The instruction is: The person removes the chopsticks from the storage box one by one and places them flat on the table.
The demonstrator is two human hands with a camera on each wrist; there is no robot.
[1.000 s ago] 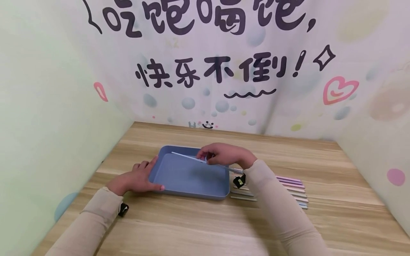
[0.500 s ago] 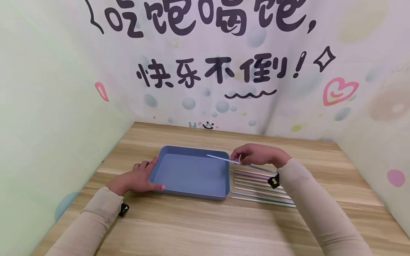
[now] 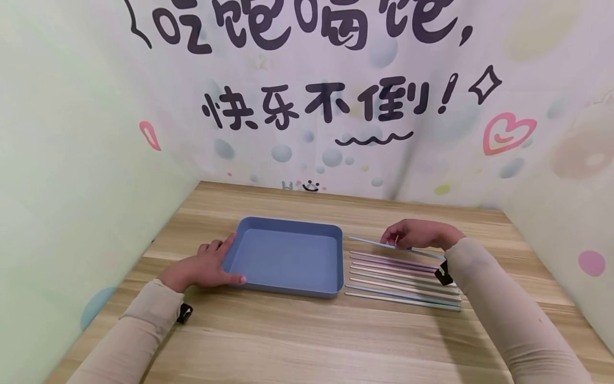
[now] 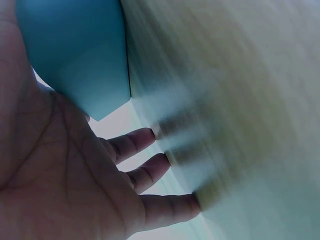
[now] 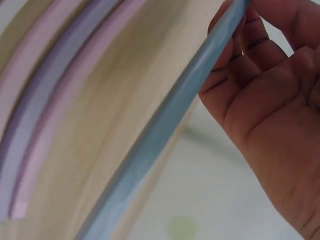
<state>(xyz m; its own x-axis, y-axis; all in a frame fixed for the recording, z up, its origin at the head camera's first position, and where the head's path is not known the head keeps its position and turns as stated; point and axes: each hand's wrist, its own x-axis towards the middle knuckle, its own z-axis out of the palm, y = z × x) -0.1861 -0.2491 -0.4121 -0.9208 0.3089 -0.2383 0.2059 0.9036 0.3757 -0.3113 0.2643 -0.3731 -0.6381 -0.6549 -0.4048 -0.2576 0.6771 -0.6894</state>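
Observation:
My right hand point(image 3: 422, 233) pinches a light blue chopstick point(image 3: 364, 241) behind a row of chopsticks, right of the tray. In the right wrist view that blue chopstick point(image 5: 165, 120) runs diagonally from the fingertips, with pink and purple chopsticks point(image 5: 55, 85) at the left. On the other side, my left hand point(image 3: 203, 269) rests at the left end of a shallow blue tray point(image 3: 288, 292), thumb along its front and the other fingers spread. The left wrist view has the tray's wall point(image 4: 80, 55) beside the palm and three fingertips point(image 4: 172, 205) down at the tabletop.
Several pastel chopsticks point(image 3: 403, 292) lie side by side on the wooden table point(image 3: 297, 341), close to the tray's right side. A printed cloth point(image 3: 316, 154) hangs along the back edge, and pale walls stand at both sides.
My right hand has moved right with the blue chopstick, from over the tray to the table behind the row of chopsticks, and come down lower. The left hand and tray have stayed put.

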